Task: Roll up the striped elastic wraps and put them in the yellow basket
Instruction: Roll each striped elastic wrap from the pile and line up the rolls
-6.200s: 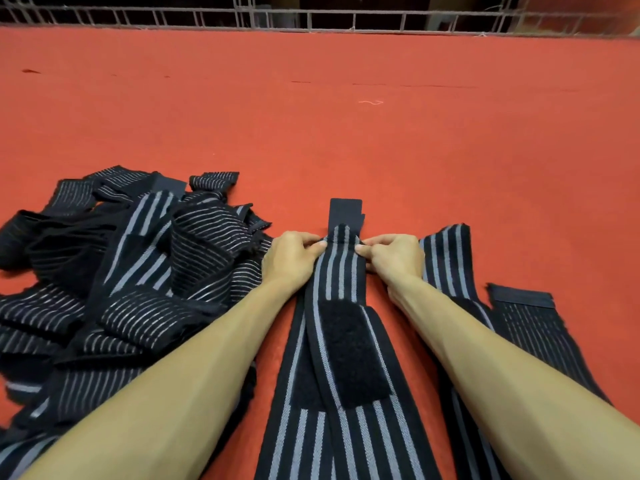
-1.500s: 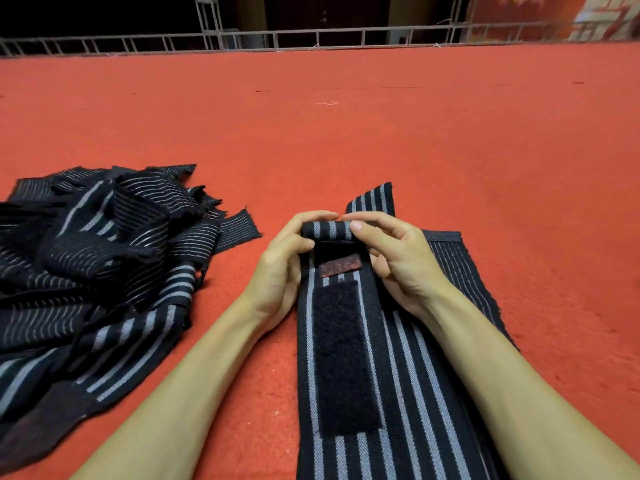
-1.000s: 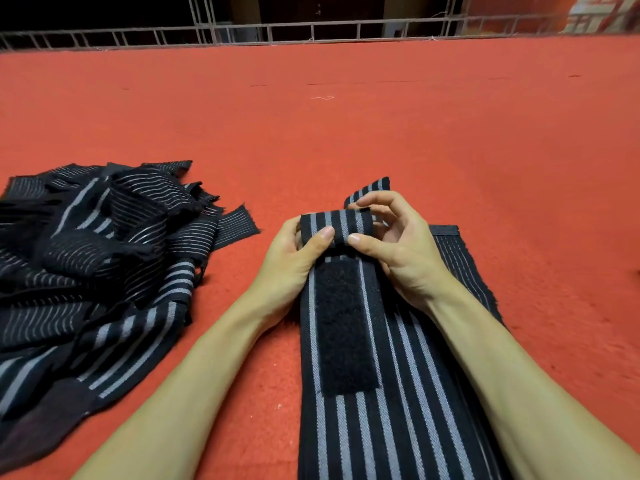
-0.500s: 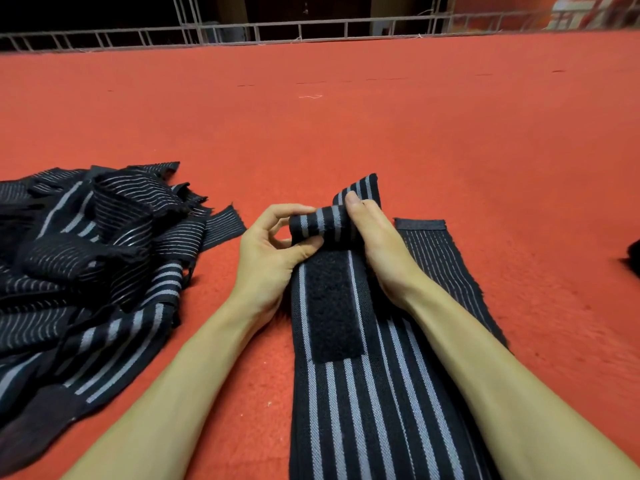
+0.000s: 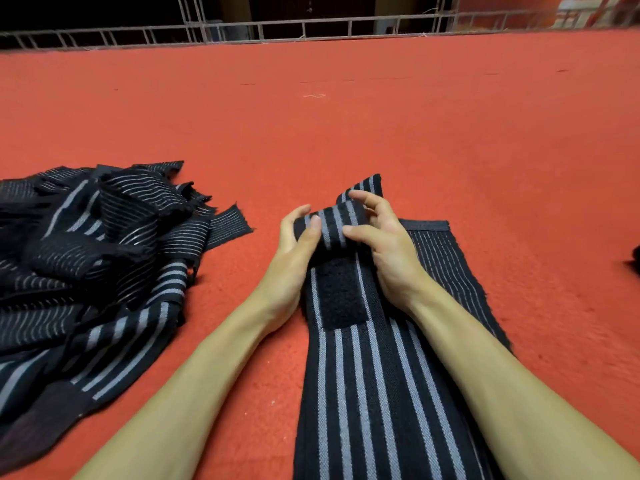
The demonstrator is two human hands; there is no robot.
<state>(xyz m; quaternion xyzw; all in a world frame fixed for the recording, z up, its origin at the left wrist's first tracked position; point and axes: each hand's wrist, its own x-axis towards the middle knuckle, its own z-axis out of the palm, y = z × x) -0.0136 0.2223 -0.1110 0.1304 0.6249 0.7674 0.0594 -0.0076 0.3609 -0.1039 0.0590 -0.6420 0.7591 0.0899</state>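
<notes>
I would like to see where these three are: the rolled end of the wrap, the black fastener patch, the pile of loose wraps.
rolled end (image 5: 333, 225), head view, its striped outer face.
fastener patch (image 5: 341, 294), head view, its fuzzy middle.
pile of loose wraps (image 5: 104, 258), head view, middle of the heap.

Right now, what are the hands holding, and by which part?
The striped wrap, by its rolled-up end: left hand and right hand pinch its sides.

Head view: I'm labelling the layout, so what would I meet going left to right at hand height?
From the left: pile of striped wraps, left hand, rolled end of the wrap, right hand, thin-striped wrap lying flat, dark thing cut off at the right edge.
</notes>
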